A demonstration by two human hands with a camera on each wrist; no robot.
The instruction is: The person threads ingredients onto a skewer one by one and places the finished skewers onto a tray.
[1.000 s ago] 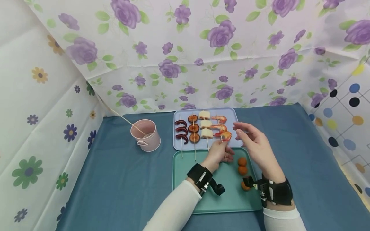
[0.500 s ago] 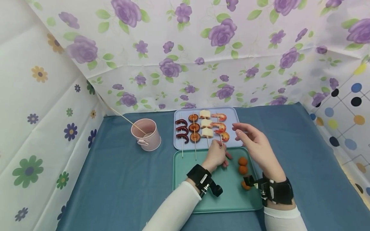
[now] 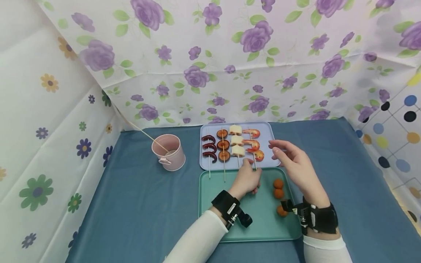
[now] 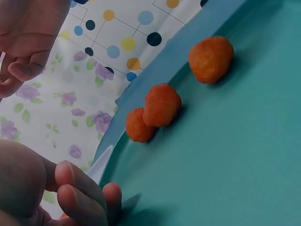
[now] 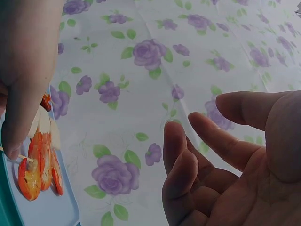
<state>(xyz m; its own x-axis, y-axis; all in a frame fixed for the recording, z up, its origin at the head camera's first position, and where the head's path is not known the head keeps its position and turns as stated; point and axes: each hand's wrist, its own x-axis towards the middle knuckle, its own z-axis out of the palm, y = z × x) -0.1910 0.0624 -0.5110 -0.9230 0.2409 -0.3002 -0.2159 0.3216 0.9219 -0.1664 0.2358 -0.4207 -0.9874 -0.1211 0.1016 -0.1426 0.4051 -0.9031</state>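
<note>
A shrimp skewer (image 3: 253,144) lies at the right of a lavender tray (image 3: 268,128); its shrimps (image 5: 40,165) also show in the right wrist view. My left hand (image 3: 250,171) rests at the teal tray's (image 3: 210,204) far edge, its curled fingers (image 4: 82,190) pinching the skewer's near stick end. My right hand (image 3: 283,153) hovers just right of the shrimps with relaxed, spread fingers (image 5: 207,141) and holds nothing. Three orange balls (image 3: 279,193) sit on the teal tray between my wrists, seen close in the left wrist view as orange balls (image 4: 162,104).
Three more skewers lie on the lavender tray: dark red curls (image 3: 209,148), mushroom slices (image 3: 223,144), white pieces (image 3: 237,140). A pink cup (image 3: 168,153) with one stick stands to the left on the blue cloth (image 3: 138,204). Floral sheets wall the space.
The left hand has drawn slightly back toward me along the skewer stick. The right hand has stayed hovering beside the shrimps. The view has shifted a little.
</note>
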